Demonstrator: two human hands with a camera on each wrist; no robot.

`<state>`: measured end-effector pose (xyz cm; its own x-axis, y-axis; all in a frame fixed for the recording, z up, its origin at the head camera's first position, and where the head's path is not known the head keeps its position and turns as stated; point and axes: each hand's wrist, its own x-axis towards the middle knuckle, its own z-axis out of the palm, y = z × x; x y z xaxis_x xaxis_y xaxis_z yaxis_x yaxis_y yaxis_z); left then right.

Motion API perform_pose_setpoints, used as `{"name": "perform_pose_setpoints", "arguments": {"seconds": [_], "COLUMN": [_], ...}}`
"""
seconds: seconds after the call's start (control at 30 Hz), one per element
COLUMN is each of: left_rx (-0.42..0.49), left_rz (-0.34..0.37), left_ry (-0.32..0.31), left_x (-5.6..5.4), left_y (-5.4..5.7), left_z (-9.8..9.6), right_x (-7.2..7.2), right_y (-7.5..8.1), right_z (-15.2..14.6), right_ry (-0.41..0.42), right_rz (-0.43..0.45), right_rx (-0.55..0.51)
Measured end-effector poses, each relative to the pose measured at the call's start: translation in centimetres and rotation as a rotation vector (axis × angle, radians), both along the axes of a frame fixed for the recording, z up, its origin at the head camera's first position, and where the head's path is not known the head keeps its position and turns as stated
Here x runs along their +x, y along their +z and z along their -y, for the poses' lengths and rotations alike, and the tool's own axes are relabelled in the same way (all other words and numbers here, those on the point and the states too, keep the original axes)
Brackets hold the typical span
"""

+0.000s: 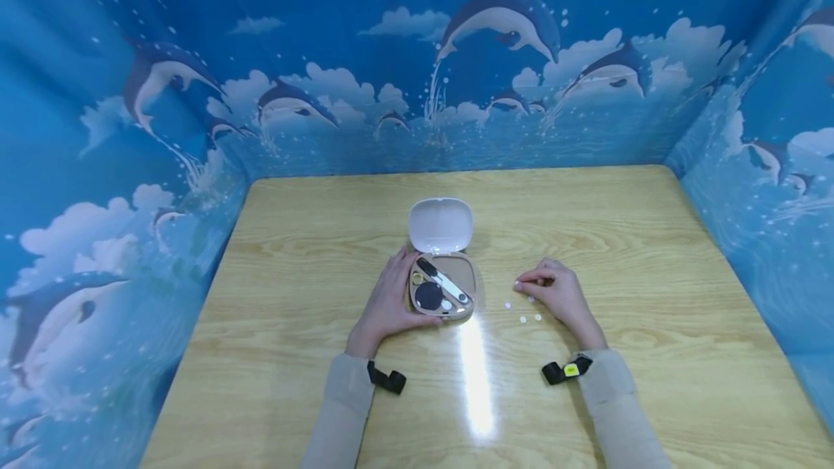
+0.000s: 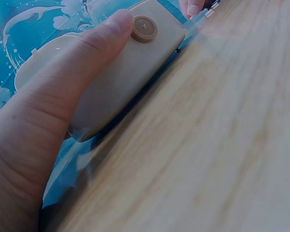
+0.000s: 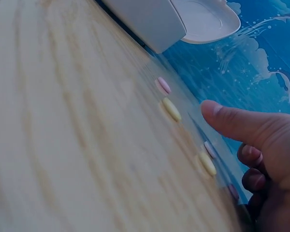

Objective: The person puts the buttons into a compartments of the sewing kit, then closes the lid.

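Note:
My left hand [image 1: 391, 302] grips a beige sewing-kit case [image 1: 470, 260] by its left side, thumb along the front edge beside a brown button-shaped catch [image 2: 145, 29]. The case's pale lid [image 1: 441, 226] stands open at the back. Inside lie a black round piece [image 1: 428, 296], a long white tool [image 1: 449, 284] with a dark end and a small gold ring [image 1: 418, 278]. To the right, my right hand [image 1: 557, 295] pinches a small pale button [image 1: 517, 285] between thumb and forefinger; its thumb hides it in the right wrist view. Pink [image 3: 164, 85] and yellow buttons [image 3: 171, 109] lie below the fingers.
Both hands work over a wood-grain table [image 1: 293, 252]. Blue dolphin-printed cloth [image 1: 365, 114] hangs along its back and sides. A bright streak of reflected light [image 1: 477, 382] crosses the table in front of the case. Each wrist wears a black strap [image 1: 387, 380].

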<state>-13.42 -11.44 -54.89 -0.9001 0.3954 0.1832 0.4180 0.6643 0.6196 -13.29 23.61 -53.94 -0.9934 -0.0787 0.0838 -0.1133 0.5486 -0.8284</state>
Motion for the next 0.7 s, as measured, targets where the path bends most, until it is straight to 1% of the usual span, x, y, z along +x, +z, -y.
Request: {"name": "perform_pose_setpoints", "arguments": {"seconds": [0.2, 0.33, 0.57, 0.7], "left_rx": [-0.007, -0.006, 0.005, 0.003], "left_rz": [0.002, -0.007, -0.019, -0.018], "left_ry": [0.0, 0.0, -0.002, -0.001], "left_x": [0.0, -0.1, -0.1, -0.1], "left_y": [0.0, -0.1, -0.2, -0.2], "left_z": [0.0, 0.0, 0.0, 0.0], "right_x": [-0.1, -0.4, -1.1, -1.8], "right_y": [0.8, 1.5, 2.8, 3.3], "right_z": [0.1, 0.3, 1.4, 2.5], "right_ry": [-0.016, -0.024, -0.03, -0.01], "right_rz": [0.041, 0.047, 0.036, 0.014], "right_rx": [-0.002, -0.014, -0.048, -0.086]}}
